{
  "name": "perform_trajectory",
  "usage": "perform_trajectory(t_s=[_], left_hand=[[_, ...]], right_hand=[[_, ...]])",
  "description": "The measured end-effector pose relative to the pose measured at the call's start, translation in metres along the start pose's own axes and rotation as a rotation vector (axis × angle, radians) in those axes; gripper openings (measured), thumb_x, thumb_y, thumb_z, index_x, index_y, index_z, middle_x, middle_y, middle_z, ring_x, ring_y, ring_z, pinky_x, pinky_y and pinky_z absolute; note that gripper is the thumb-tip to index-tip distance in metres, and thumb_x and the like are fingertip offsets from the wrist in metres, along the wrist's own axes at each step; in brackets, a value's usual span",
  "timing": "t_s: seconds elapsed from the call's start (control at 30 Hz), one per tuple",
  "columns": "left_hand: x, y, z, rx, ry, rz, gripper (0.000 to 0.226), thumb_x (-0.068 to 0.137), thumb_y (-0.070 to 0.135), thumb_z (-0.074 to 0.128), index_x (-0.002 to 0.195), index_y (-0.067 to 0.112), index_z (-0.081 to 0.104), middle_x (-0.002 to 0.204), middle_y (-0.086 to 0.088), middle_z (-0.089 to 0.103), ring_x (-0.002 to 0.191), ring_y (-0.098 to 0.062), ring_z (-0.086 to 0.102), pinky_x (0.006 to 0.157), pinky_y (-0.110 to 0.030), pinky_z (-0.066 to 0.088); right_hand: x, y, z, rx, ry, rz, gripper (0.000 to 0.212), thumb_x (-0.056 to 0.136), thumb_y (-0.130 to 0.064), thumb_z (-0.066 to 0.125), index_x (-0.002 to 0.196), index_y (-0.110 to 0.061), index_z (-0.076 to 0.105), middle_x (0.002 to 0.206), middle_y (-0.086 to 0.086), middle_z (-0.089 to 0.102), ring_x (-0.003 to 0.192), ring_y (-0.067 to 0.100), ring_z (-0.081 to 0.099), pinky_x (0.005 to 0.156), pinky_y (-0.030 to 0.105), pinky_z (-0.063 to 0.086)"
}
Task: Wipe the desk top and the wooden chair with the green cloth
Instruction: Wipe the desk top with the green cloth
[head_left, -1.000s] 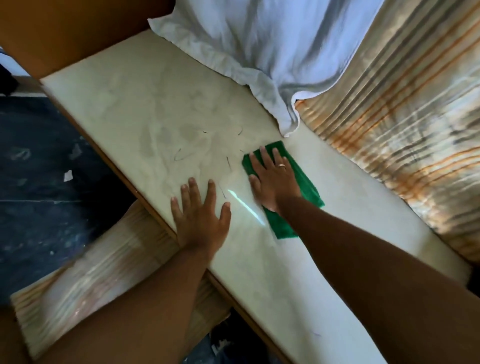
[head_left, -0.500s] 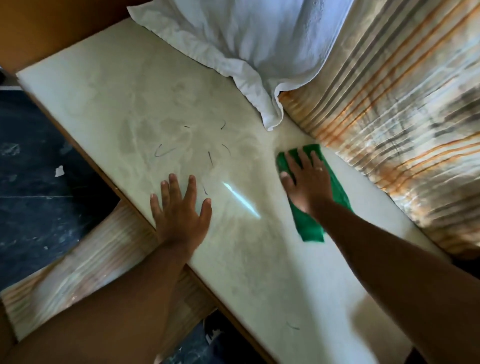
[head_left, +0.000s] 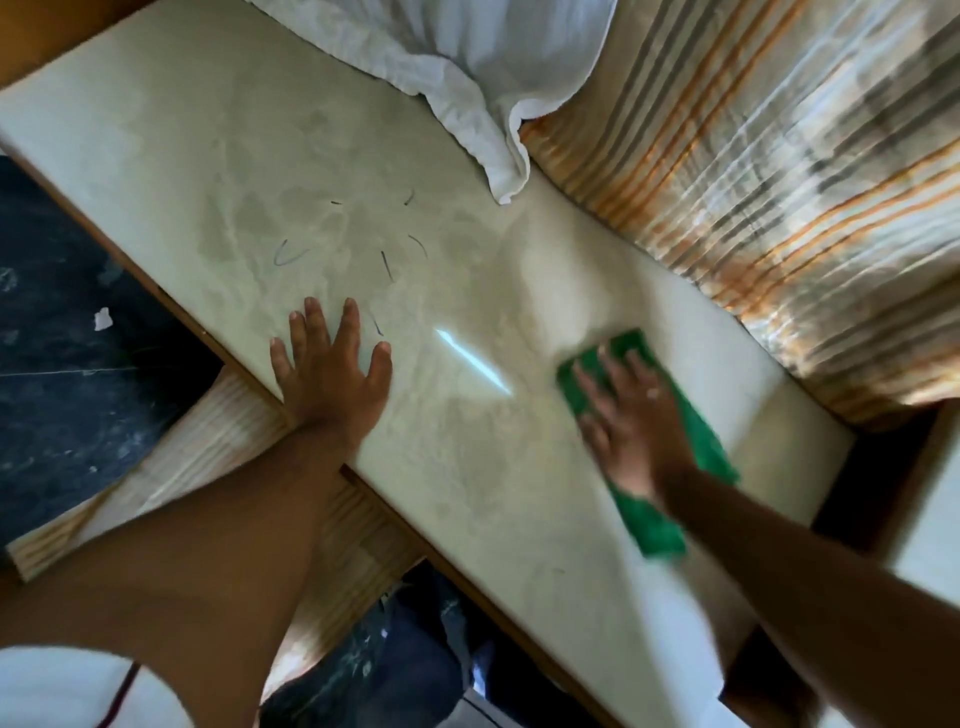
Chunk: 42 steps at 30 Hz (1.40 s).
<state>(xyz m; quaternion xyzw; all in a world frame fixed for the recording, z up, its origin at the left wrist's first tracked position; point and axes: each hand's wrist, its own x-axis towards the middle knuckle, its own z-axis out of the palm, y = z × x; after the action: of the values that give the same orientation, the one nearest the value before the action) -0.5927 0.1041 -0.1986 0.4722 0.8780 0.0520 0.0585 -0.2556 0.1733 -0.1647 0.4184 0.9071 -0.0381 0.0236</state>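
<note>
The right hand (head_left: 631, 421) presses flat on the green cloth (head_left: 654, 525) at the tabletop's (head_left: 218, 130) right. The left hand (head_left: 332, 374) lies spread, holding nothing, near its edge.

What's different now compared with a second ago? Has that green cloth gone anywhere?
Yes. The right hand has slid the green cloth along the desk top, away from the dark scribble marks and the left hand, toward the desk's right end, pressing it flat throughout. The left hand stays spread flat at the near edge, above the wooden chair. The white cloth lies unmoved at the back.
</note>
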Motion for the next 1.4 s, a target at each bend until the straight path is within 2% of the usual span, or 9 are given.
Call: perform_trajectory(t_s=[0.13,0.3,0.4,0.73,0.93,1.07,1.17,1.3,1.4], left_hand=[[0.0,0.0,-0.002,-0.002,-0.007,-0.005,0.07,0.093,0.062,0.024,0.156,0.031,0.019,0.165,-0.015,0.011,0.152,-0.032,0.008,0.12,-0.052,0.0],[-0.002,0.003,-0.007,0.012,-0.029,-0.003,0.07,0.094,0.061,0.024,0.156,0.03,0.018,0.166,-0.015,0.01,0.152,-0.032,0.007,0.12,-0.052,0.0],[-0.003,0.003,-0.009,0.012,-0.043,0.004,0.07,0.093,0.06,0.024,0.156,0.03,0.018,0.165,-0.015,0.01,0.152,-0.032,0.006,0.12,-0.053,0.0],[0.0,-0.001,0.0,0.009,-0.031,-0.004,0.071,0.092,0.062,0.024,0.155,0.03,0.02,0.165,-0.017,0.012,0.151,-0.033,0.009,0.119,-0.053,0.0],[0.0,-0.004,-0.009,-0.049,-0.089,0.033,0.071,0.095,0.06,0.025,0.157,0.027,0.016,0.165,-0.019,0.006,0.152,-0.035,0.004,0.119,-0.052,-0.003],[0.033,-0.023,-0.018,-0.117,-0.064,0.095,0.071,0.096,0.058,0.031,0.157,0.025,0.016,0.165,-0.017,0.008,0.152,-0.033,0.003,0.119,-0.048,-0.006],[0.1,-0.055,-0.028,-0.078,0.015,0.096,0.067,0.097,0.055,0.032,0.156,0.024,0.023,0.165,-0.016,0.013,0.152,-0.033,0.008,0.12,-0.049,-0.005],[0.176,-0.114,-0.033,0.047,0.044,-0.005,0.069,0.096,0.059,0.021,0.156,0.025,0.023,0.165,-0.018,0.012,0.151,-0.035,0.006,0.121,-0.051,-0.004],[0.187,-0.127,-0.027,0.01,0.007,-0.054,0.072,0.092,0.064,0.02,0.156,0.029,0.02,0.165,-0.019,0.008,0.151,-0.035,0.005,0.12,-0.05,-0.004]], right_hand=[[0.039,-0.005,0.004,0.083,-0.008,0.473,0.06,0.1,-0.046,0.025,0.156,-0.025,0.02,0.163,0.015,0.02,0.148,0.043,0.013,0.119,0.059,0.015],[-0.082,-0.142,0.03,0.143,-0.022,0.061,0.07,0.093,-0.042,0.04,0.157,-0.025,0.017,0.164,0.011,0.014,0.149,0.041,0.01,0.119,0.058,0.005],[-0.086,-0.14,0.028,0.18,-0.103,-0.067,0.068,0.09,-0.044,0.046,0.154,-0.032,0.024,0.162,0.006,0.023,0.149,0.035,0.014,0.12,0.053,0.008],[0.079,-0.078,0.006,0.141,0.013,0.492,0.061,0.096,-0.039,0.037,0.154,-0.024,0.027,0.163,0.01,0.022,0.149,0.038,0.015,0.12,0.053,0.014],[-0.035,-0.172,0.011,0.131,-0.179,0.056,0.065,0.092,-0.04,0.041,0.154,-0.024,0.027,0.162,0.008,0.026,0.148,0.037,0.022,0.118,0.054,0.017],[0.026,-0.145,-0.002,0.106,-0.192,-0.163,0.059,0.092,-0.038,0.046,0.149,-0.023,0.041,0.156,0.008,0.038,0.144,0.035,0.033,0.115,0.058,0.027],[0.145,-0.119,-0.009,0.015,-0.081,-0.071,0.058,0.094,-0.032,0.045,0.149,-0.014,0.041,0.154,0.017,0.04,0.144,0.036,0.034,0.116,0.056,0.028],[0.266,-0.138,-0.015,0.089,-0.082,0.314,0.063,0.098,-0.039,0.031,0.157,-0.026,0.014,0.166,0.007,0.012,0.151,0.033,0.01,0.12,0.049,0.015],[0.232,-0.208,0.005,0.032,-0.09,0.06,0.066,0.094,-0.039,0.025,0.156,-0.019,0.014,0.165,0.01,0.017,0.151,0.033,0.013,0.118,0.053,0.016]])
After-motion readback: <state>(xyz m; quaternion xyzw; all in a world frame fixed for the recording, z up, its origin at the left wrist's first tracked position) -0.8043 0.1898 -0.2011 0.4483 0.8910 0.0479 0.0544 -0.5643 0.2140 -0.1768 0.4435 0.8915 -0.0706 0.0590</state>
